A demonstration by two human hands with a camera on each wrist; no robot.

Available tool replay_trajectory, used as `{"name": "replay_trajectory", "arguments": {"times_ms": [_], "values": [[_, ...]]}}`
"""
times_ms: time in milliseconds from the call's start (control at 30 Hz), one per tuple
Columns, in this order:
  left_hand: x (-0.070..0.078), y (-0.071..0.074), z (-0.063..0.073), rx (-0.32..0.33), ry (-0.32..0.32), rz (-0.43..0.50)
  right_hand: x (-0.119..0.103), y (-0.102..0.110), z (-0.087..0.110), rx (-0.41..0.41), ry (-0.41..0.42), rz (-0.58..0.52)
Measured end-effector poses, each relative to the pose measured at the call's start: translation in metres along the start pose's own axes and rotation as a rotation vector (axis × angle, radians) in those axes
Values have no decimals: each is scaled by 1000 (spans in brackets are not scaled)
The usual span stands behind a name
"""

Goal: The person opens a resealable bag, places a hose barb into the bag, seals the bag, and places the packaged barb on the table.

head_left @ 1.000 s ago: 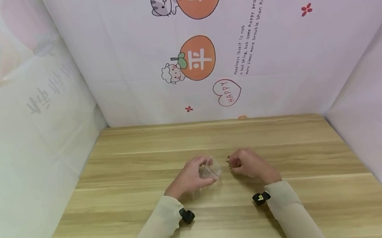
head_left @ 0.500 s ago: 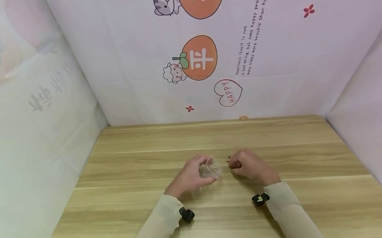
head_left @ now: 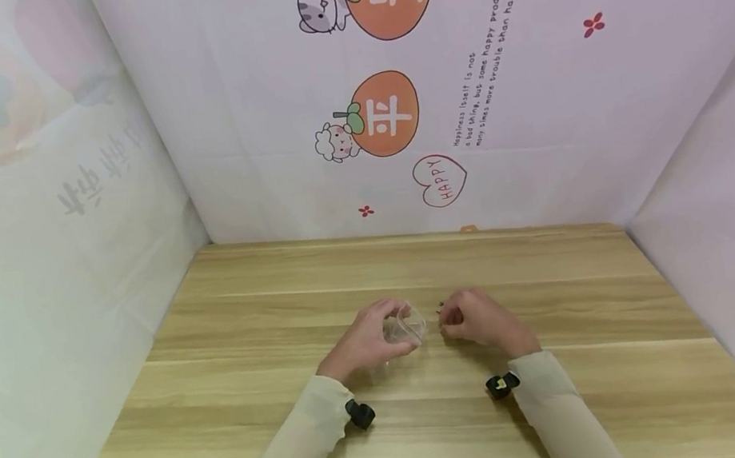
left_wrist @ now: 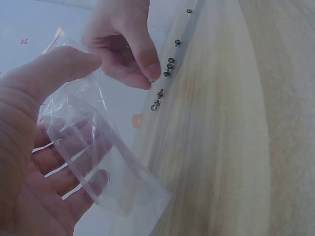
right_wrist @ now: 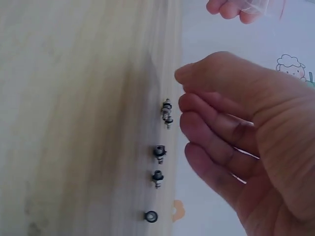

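My left hand (head_left: pixel 364 339) holds a clear plastic bag (left_wrist: pixel 115 162), thumb on one side and fingers on the other, with its mouth spread toward the right hand. Close by on the right, my right hand (head_left: pixel 484 316) has thumb and forefinger pinched together just above the table. A tiny metal bit, seemingly a screw (left_wrist: pixel 152 80), shows at those fingertips in the left wrist view; most of it is hidden. Several small dark screws (right_wrist: pixel 158 152), some with washer-like collars, lie in a loose row beside the right hand's fingers.
The wood-grain table (head_left: pixel 404 450) is enclosed by a printed white cloth at the back (head_left: pixel 261 117) and plain-looking cloth sides. Black wrist cameras (head_left: pixel 360 415) sit on both sleeves.
The right hand's fingertips have closed together and shifted very slightly left. My left hand and the bag stay in place.
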State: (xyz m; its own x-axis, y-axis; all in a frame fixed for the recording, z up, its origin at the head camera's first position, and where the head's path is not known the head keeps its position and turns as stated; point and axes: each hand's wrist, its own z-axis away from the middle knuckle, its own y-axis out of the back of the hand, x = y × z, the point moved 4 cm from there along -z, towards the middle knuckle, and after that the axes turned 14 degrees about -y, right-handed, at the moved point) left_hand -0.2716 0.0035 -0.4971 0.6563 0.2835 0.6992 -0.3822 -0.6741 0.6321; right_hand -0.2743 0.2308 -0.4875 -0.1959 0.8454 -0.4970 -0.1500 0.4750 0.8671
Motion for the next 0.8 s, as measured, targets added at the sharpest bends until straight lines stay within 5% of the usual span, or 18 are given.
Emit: {"name": "replay_trajectory", "arguments": {"times_ms": [333,800], "values": [[-1,-2,-1,-3,-5,11,-10,17,7,119,34,-34],[1,-3,-2,-5,-20,17,-25,34,15,185,78,5]]}}
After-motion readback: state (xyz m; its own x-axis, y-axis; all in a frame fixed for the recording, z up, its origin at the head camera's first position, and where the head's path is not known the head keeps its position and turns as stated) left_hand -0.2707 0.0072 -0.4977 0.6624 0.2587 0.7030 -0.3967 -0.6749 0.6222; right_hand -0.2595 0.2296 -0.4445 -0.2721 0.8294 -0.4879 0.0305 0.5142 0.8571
